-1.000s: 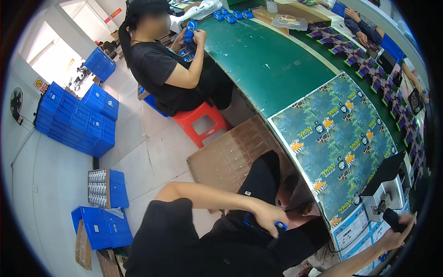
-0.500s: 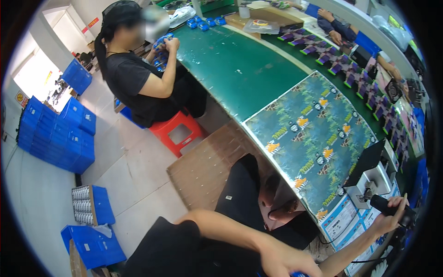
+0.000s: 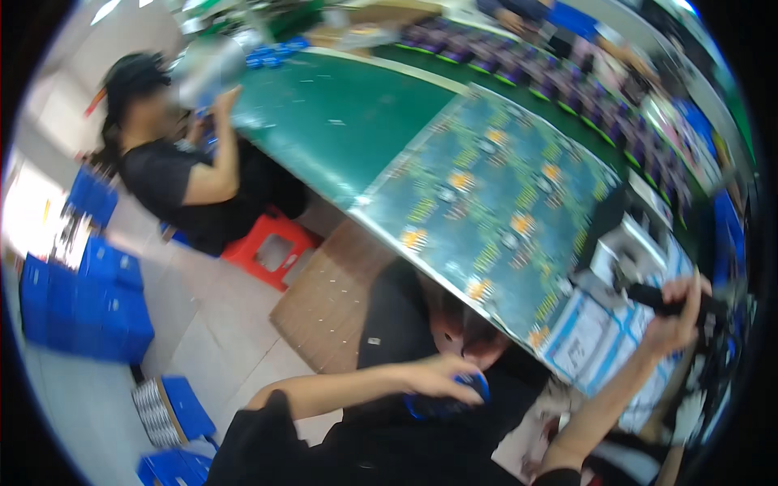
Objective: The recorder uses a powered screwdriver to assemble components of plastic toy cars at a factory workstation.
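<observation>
My left hand (image 3: 444,381) is over my lap, its fingers curled on a small rounded blue thing (image 3: 472,387). Motion blur hides its exact kind. On the right, my right hand (image 3: 679,314) is at a black cylindrical handle (image 3: 646,296), with its fingers bent around it and one finger pointing up. That handle reaches toward a metal and black bench device (image 3: 628,251) standing at the table's right end. Beneath the device lie white and blue printed sheets (image 3: 579,344).
A patterned mat (image 3: 494,211) covers the near part of the green table (image 3: 332,113). Purple and black pieces (image 3: 535,77) line the far side. At the left, a co-worker (image 3: 178,162) sits on a red stool (image 3: 271,247), handling blue pieces. Blue crates (image 3: 85,312) stand on the floor.
My left hand has come up from the lower edge and moved left over my lap, with the blue thing now showing. My right hand remains at the black handle. The view has shifted.
</observation>
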A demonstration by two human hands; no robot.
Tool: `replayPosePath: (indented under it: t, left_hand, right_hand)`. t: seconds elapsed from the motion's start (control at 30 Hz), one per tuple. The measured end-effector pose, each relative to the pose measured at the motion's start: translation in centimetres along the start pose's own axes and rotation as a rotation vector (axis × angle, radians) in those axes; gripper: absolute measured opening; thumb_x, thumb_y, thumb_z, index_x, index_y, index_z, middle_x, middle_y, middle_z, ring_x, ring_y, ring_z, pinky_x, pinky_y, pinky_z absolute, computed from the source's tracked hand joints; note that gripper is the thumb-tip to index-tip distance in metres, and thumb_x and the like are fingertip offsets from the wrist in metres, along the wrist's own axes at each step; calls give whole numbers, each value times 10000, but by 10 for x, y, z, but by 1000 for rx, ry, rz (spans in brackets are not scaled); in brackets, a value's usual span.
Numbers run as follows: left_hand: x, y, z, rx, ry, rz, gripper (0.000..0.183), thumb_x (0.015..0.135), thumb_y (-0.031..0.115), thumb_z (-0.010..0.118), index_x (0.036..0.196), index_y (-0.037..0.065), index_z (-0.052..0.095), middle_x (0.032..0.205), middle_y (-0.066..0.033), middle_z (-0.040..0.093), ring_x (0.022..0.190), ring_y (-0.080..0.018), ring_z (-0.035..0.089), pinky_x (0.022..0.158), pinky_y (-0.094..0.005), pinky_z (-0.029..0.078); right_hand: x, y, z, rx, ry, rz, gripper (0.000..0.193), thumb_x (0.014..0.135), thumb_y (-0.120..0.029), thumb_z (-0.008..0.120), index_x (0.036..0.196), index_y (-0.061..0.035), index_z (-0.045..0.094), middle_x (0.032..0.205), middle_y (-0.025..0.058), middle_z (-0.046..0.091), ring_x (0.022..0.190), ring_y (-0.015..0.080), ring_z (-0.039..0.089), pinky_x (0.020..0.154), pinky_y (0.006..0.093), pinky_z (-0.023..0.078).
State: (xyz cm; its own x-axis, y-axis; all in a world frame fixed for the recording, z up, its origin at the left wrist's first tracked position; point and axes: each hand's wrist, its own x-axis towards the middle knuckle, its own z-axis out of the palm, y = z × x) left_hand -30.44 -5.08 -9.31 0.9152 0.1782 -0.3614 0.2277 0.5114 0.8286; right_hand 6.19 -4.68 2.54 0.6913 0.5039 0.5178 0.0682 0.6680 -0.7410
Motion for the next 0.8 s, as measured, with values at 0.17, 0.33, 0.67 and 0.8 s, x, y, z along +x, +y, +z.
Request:
replayPosePath:
  t: [0.17,0.33,0.67,0.8]
  left_hand:
    - [-37,49,-40,-247,436,236,315,910,188,680,1153,6,598,962,-153,693,810,-212,694,722,-341,585]
    - [33,96,-33,-426,529,425,269,929,192,657,1130,36,570,978,-134,683,804,-189,675,705,-329,572]
    - [120,88,-25,-216,519,548,262,923,175,677,1115,33,568,946,-80,673,785,-152,670,700,-307,568]
    - [122,87,-24,-151,545,607,251,921,165,680,1101,27,573,938,-77,670,782,-139,663,691,-295,555]
  right_hand:
    - [-1,0,56,-37,-2,-33,103,878,-25,640,929,-1,554,641,54,513,515,136,502,497,274,440]
    - [1,-16,73,-302,-118,-14,145,860,-74,683,809,-15,561,577,48,515,458,140,500,502,288,440]
    - [-32,-42,58,184,-186,41,147,939,-170,541,882,-37,514,632,61,486,486,159,474,512,321,446]
    - [-55,-29,79,341,-296,-101,119,946,-165,507,938,-46,498,681,67,493,529,173,484,557,345,467]
